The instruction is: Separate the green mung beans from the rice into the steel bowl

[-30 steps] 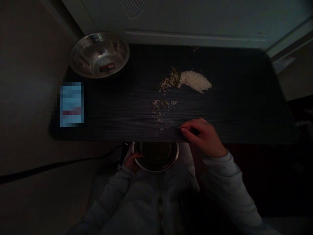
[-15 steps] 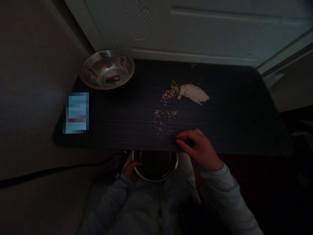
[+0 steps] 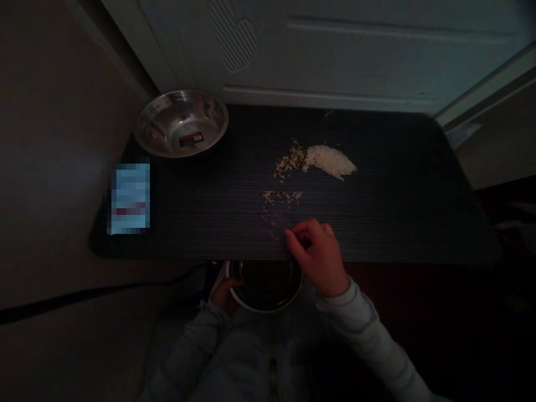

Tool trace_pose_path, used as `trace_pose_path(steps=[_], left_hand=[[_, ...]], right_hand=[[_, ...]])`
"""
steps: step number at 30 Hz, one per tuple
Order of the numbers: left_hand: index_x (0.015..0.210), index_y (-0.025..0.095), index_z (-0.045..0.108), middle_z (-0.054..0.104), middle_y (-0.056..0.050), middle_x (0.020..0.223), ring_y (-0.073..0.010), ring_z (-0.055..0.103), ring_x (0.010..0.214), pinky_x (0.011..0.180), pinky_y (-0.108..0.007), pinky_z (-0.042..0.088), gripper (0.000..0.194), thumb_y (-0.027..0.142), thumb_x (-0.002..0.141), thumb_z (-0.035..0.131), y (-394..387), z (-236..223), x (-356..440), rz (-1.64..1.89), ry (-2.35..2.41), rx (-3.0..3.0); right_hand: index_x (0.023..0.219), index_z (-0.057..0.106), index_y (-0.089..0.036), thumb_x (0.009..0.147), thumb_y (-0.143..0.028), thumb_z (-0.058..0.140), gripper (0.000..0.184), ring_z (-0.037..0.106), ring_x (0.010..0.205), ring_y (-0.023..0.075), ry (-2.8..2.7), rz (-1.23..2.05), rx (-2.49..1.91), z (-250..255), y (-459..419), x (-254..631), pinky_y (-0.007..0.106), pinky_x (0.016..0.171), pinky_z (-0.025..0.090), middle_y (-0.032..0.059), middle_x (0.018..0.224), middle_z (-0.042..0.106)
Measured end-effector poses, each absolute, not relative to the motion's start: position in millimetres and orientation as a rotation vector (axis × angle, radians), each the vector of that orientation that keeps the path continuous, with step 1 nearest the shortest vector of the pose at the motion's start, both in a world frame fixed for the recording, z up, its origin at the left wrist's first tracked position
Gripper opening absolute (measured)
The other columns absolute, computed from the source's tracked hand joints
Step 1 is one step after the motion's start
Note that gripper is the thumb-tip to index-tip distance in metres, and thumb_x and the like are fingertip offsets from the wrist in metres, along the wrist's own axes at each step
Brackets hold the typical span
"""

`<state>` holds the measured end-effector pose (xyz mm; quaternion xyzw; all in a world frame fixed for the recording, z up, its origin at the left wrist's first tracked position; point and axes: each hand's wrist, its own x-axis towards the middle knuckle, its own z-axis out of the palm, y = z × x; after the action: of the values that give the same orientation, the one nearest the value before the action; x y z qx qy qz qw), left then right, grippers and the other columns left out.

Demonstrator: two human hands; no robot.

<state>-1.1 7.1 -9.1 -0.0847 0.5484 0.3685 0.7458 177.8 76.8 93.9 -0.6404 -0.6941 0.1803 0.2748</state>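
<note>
My left hand (image 3: 226,294) is closed on the rim of a metal bowl (image 3: 266,308), which sits at my lap just below the table's front edge. Its inside is dark, so the contents are hard to make out. Over the table near that edge is my right hand (image 3: 319,254), thumb and fingertips pinched together; what they hold, if anything, is hidden. Loose grains (image 3: 281,195) lie scattered just beyond its fingertips. Farther back is a pile of white rice grains (image 3: 333,161), joined on its left by a mound of small green beans (image 3: 298,155) mixed with rice.
A large steel basin (image 3: 182,124) with a dark label inside stands at the table's back left. In front of it lies a blurred light-blue item (image 3: 129,198). The dark table (image 3: 397,195) backs onto a white panelled door (image 3: 355,61). A dark cable (image 3: 104,292) runs at lower left.
My right hand has moved left along the table's front edge, closer to the scattered grains, still pinched. My left hand keeps its hold on the bowl. The view has shifted slightly.
</note>
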Motion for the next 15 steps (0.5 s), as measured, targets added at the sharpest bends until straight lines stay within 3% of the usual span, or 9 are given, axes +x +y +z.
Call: trace_pose_path(steps=[15], left_hand=[[0.078, 0.013, 0.064, 0.068, -0.008, 0.075, -0.0292, 0.056, 0.086, 0.075, -0.040, 0.043, 0.033, 0.008, 0.049, 0.049, 6.8, -11.7, -3.1, 0.784, 1.193, -0.199]], right_hand=[[0.061, 0.041, -0.019, 0.072, -0.029, 0.047, 0.015, 0.043, 0.050, 0.0097, -1.800, 0.450, -1.821, 95.7, 73.5, 176.0, 0.025, 0.061, 0.032, -0.0044, 0.050, 0.049]])
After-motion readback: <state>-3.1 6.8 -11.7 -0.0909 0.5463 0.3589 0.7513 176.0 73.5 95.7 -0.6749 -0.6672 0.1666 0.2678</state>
